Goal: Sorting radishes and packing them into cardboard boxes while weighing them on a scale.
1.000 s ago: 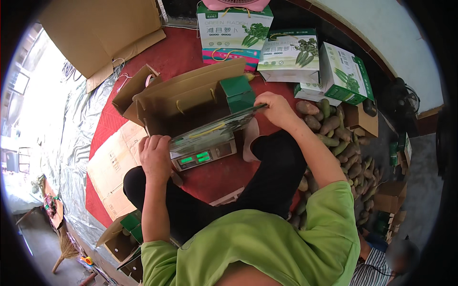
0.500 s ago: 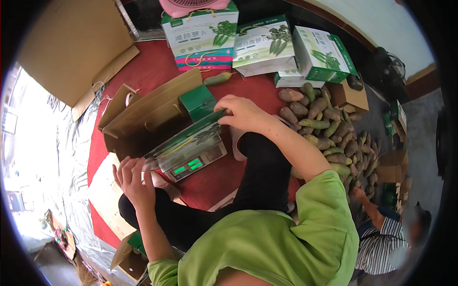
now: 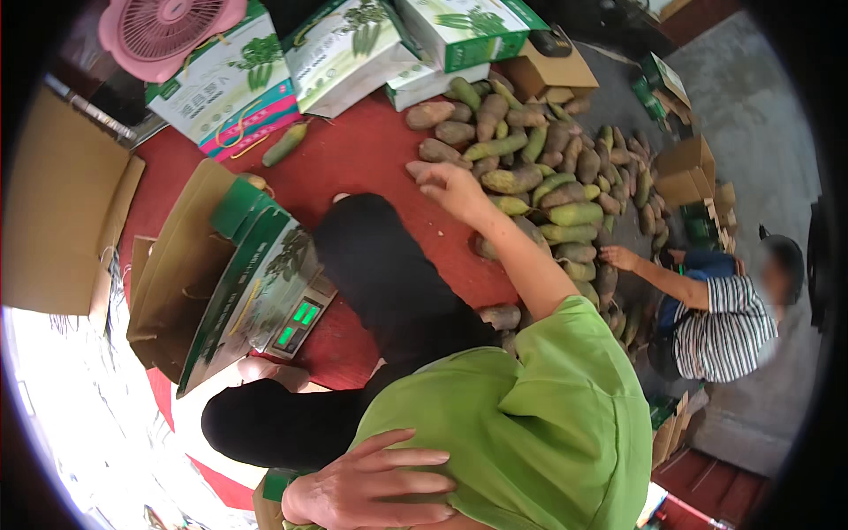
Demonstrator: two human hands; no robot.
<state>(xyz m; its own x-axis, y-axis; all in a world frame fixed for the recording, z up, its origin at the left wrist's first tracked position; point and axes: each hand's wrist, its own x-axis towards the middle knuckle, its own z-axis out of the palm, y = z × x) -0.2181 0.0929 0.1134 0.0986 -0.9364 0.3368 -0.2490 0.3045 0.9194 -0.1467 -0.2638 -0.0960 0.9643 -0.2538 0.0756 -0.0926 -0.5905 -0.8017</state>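
Note:
My right hand (image 3: 450,185) stretches out over a pile of green and purplish oblong fruits (image 3: 556,185) on the floor, fingers apart, holding nothing. My left hand (image 3: 371,486) lies flat against my green shirt at my side, fingers spread and empty. An open green and brown carton (image 3: 252,283) sits tilted on a weighing scale (image 3: 300,322) with a lit green display, to the left of my black-trousered knee.
Printed white and green boxes (image 3: 353,44) and a pink fan (image 3: 168,31) stand at the back. Flat cardboard (image 3: 62,203) lies left. One loose fruit (image 3: 284,144) rests on the red mat (image 3: 362,150). A person in a striped shirt (image 3: 720,318) reaches a hand (image 3: 618,258) into the pile.
My right hand left the carton on the scale and swung right to the fruit pile. My left hand came off the scale to my side. The view turned right.

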